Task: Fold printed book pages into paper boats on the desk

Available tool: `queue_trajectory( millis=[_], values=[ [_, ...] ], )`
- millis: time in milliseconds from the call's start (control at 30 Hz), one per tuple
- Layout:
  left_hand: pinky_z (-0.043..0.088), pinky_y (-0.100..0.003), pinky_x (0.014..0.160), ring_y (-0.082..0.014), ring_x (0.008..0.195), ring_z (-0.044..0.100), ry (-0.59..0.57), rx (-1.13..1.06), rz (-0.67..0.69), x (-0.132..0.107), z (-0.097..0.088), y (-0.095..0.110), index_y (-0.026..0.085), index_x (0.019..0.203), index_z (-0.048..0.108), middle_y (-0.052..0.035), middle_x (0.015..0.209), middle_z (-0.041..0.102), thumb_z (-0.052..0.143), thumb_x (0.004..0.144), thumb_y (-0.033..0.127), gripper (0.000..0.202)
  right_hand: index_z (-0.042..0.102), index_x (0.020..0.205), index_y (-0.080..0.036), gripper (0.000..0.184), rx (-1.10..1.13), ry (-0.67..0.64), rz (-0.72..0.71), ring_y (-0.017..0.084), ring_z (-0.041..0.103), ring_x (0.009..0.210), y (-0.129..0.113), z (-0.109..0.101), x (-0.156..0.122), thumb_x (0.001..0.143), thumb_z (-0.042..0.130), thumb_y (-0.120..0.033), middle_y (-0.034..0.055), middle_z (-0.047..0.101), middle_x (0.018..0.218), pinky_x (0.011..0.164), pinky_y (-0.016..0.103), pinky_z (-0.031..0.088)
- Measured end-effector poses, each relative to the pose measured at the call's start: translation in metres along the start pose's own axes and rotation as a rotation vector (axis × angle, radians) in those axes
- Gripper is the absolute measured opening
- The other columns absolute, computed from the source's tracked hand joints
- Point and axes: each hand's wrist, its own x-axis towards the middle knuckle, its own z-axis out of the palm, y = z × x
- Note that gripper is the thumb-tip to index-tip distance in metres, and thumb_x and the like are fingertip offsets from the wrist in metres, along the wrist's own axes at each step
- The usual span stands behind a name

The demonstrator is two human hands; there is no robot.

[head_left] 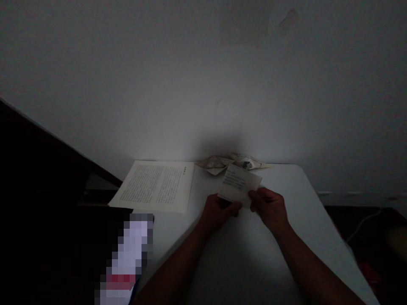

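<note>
In a dim room, a person's two bare hands are holding a small, squarish piece of printed paper [240, 184] above a white table [305, 199]. The left hand [219, 209] is gripping it by the lower left part, and the right hand [270, 207] is pinching its lower right side between thumb and fingers. The hands are sitting near each other but not touching, with the paper bridging the gap; its lines of text are too faint to read.

Just beyond the paper, two folded paper shapes are resting side by side at the back of the table, close against a pale, marked wall [159, 93]. The left folded shape [213, 163] is pointing a corner toward the person; the right folded shape [254, 162] is showing a dark printed patch inside. The top edge of the held paper is partly covering the right one from view.

To the left, a stack of printed pages [155, 186] is lying flat, its near left corner jutting past the table's edge. Nearer the person, a pixelated, pale object with a red band [124, 254] is lying along the left edge; what it is cannot be told. The forearms are hiding some of the tabletop. On the far right, a thin pale cable [364, 222] is curving through the darkness beside the table.
</note>
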Motion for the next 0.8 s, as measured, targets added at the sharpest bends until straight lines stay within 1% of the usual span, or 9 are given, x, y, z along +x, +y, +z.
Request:
queue_trajectory(
  millis=[100, 233, 367, 467, 533, 600, 667, 767, 800],
  values=[
    [0.048, -0.025, 0.057, -0.0134, 0.054, 0.06, 0.036, 0.08, -0.065, -0.003, 0.007, 0.004, 0.011, 0.068, 0.065, -0.0048, 0.059, 0.064, 0.063, 0.077, 0.038, 0.029, 0.053, 0.05, -0.017, 0.038, 0.005, -0.043, 0.006, 0.008, 0.045, 0.041, 0.002, 0.002, -0.001, 0.075, 0.068, -0.042, -0.0021, 0.052, 0.043, 0.042, 0.021, 0.034],
    [0.05, -0.025, 0.056, -0.013, 0.052, 0.06, 0.002, 0.075, -0.064, -0.005, 0.005, 0.004, 0.011, 0.071, 0.067, -0.0046, 0.057, 0.065, 0.061, 0.079, 0.039, 0.03, 0.057, 0.054, -0.017, 0.033, 0.03, -0.064, 0.037, 0.009, 0.046, 0.041, 0.006, 0.001, -0.001, 0.072, 0.07, -0.042, -0.0018, 0.054, 0.043, 0.043, 0.021, 0.036],
    [0.05, -0.024, 0.054, -0.0126, 0.051, 0.059, -0.001, 0.073, -0.071, -0.004, 0.005, -0.003, 0.01, 0.075, 0.067, -0.0053, 0.059, 0.065, 0.063, 0.077, 0.04, 0.031, 0.059, 0.054, -0.017, 0.032, 0.008, -0.053, 0.053, 0.009, 0.047, 0.041, 0.006, 0.001, -0.001, 0.067, 0.074, -0.042, -0.0017, 0.054, 0.043, 0.042, 0.022, 0.037],
    [0.049, -0.024, 0.052, -0.0122, 0.051, 0.058, -0.001, 0.057, -0.044, -0.004, 0.008, -0.008, 0.01, 0.079, 0.066, -0.006, 0.063, 0.065, 0.063, 0.076, 0.045, 0.035, 0.059, 0.051, -0.017, 0.033, -0.009, -0.041, 0.05, 0.009, 0.046, 0.04, 0.003, 0.002, -0.002, 0.064, 0.076, -0.042, -0.0019, 0.053, 0.042, 0.04, 0.022, 0.036],
    [0.047, -0.023, 0.049, -0.0114, 0.049, 0.056, -0.004, 0.06, -0.048, -0.004, 0.009, -0.009, 0.01, 0.082, 0.066, -0.0058, 0.064, 0.064, 0.059, 0.078, 0.048, 0.039, 0.059, 0.05, -0.017, 0.033, -0.025, -0.037, 0.047, 0.01, 0.046, 0.04, 0.001, 0.003, -0.003, 0.063, 0.076, -0.043, -0.0018, 0.053, 0.042, 0.04, 0.022, 0.036],
    [0.044, -0.022, 0.046, -0.0107, 0.047, 0.054, -0.003, 0.081, -0.053, -0.004, 0.009, -0.009, 0.011, 0.082, 0.065, -0.0045, 0.062, 0.062, 0.055, 0.08, 0.05, 0.041, 0.059, 0.049, -0.017, 0.034, -0.039, -0.025, 0.043, 0.01, 0.046, 0.04, -0.001, 0.004, -0.004, 0.063, 0.075, -0.043, -0.0017, 0.053, 0.042, 0.04, 0.023, 0.037],
    [0.041, -0.021, 0.045, -0.0104, 0.047, 0.052, -0.006, 0.123, -0.054, -0.005, 0.008, -0.008, 0.012, 0.079, 0.063, -0.0026, 0.058, 0.059, 0.054, 0.081, 0.051, 0.041, 0.058, 0.048, -0.018, 0.034, -0.038, 0.008, 0.035, 0.01, 0.046, 0.041, -0.002, 0.004, -0.005, 0.066, 0.074, -0.042, -0.0016, 0.053, 0.043, 0.041, 0.023, 0.037],
    [0.04, -0.021, 0.046, -0.0109, 0.048, 0.052, -0.012, 0.182, -0.074, -0.005, 0.005, -0.008, 0.013, 0.075, 0.061, -0.0012, 0.055, 0.055, 0.054, 0.08, 0.053, 0.041, 0.055, 0.047, -0.017, 0.037, 0.011, 0.061, 0.022, 0.009, 0.045, 0.042, -0.001, 0.003, -0.005, 0.071, 0.071, -0.04, -0.0012, 0.052, 0.044, 0.042, 0.023, 0.036],
    [0.04, -0.021, 0.047, -0.0112, 0.049, 0.052, -0.015, 0.194, -0.081, -0.005, 0.004, -0.007, 0.013, 0.075, 0.061, -0.0014, 0.056, 0.056, 0.054, 0.08, 0.053, 0.041, 0.057, 0.049, -0.017, 0.035, 0.041, 0.071, 0.02, 0.009, 0.045, 0.042, -0.001, 0.003, -0.004, 0.072, 0.07, -0.039, -0.0012, 0.053, 0.044, 0.042, 0.023, 0.036]
  ],
)
